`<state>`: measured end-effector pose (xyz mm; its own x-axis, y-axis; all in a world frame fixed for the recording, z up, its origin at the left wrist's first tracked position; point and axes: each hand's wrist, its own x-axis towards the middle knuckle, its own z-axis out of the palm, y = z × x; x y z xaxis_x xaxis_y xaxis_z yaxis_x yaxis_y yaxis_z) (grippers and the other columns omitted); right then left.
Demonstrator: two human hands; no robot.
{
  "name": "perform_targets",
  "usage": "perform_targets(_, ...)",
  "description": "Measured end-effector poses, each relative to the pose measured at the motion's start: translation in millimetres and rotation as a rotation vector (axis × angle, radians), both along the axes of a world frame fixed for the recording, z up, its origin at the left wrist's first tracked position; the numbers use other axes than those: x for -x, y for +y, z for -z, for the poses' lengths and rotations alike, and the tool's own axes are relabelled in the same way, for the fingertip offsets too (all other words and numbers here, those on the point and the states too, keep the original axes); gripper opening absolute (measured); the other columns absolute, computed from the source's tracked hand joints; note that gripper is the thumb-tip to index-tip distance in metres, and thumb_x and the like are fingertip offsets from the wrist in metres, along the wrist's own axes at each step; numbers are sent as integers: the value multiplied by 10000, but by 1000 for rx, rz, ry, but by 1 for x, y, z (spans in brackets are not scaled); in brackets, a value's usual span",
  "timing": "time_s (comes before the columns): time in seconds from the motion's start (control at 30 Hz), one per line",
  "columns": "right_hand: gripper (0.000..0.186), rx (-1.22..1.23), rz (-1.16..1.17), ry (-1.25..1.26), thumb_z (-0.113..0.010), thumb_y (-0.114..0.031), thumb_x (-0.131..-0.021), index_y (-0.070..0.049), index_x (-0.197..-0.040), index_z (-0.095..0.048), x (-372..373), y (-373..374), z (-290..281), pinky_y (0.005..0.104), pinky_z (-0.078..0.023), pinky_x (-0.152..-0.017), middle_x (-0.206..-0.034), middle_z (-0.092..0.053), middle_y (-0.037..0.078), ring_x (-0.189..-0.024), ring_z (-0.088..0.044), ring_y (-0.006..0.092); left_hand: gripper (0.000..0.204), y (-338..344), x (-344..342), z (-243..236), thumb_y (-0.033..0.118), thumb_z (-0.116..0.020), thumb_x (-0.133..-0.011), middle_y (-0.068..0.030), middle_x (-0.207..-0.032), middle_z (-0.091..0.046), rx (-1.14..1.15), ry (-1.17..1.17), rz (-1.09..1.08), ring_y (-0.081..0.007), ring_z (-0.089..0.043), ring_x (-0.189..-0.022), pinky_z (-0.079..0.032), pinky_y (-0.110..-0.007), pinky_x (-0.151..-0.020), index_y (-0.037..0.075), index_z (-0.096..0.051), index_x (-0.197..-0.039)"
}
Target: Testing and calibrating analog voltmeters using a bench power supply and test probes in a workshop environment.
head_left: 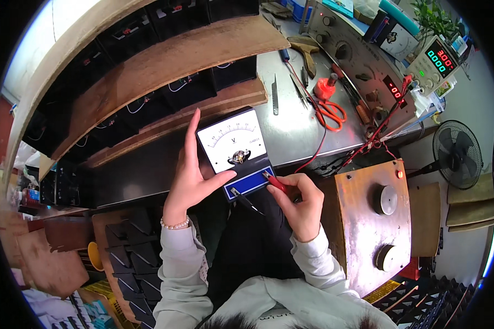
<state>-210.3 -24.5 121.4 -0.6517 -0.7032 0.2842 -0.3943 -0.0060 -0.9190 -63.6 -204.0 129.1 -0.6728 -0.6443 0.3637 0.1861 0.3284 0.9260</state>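
An analog voltmeter with a white dial, an exposed movement and a blue lower panel is tilted in front of me. My left hand grips it at the left side, with the thumb across the front and one finger stretched up along the edge. My right hand pinches a red alligator clip, whose metal jaws meet the right end of the blue panel. A black alligator clip sits at the panel's left end with its lead hanging down. Fingers behind the meter are hidden.
A wooden rack with black meter housings stands at the back left. On the metal bench lie tweezers, orange-handled scissors and a red bottle. A power supply is at the far right, above a box with two knobs.
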Motion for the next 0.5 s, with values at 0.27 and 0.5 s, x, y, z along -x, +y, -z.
perform_targets(0.27, 485, 91, -16, 289, -903, -146, -667, -7, -1071, -673, -2, -2, -17, 375, -526, -852, -1087, -648, 150, -997, -635, 312, 1133, 1, -12, 1, 42, -852, -732, -179, -1363, -557, 90, -54, -29, -248, -563, -1233, -443, -387, -1047, 97, -138, -1610)
perform_targets(0.5, 1212, 22, 24, 341, -869, -316, -627, 128, -1517, -177, -9, 44, 24, 487, -367, -1108, -1454, -382, 351, -1313, -440, 494, 1048, 107, 21, -9, 172, -868, -717, -255, -1434, -457, 664, -321, -183, -420, -449, -1315, -386, -505, -1073, 14, -272, -1563)
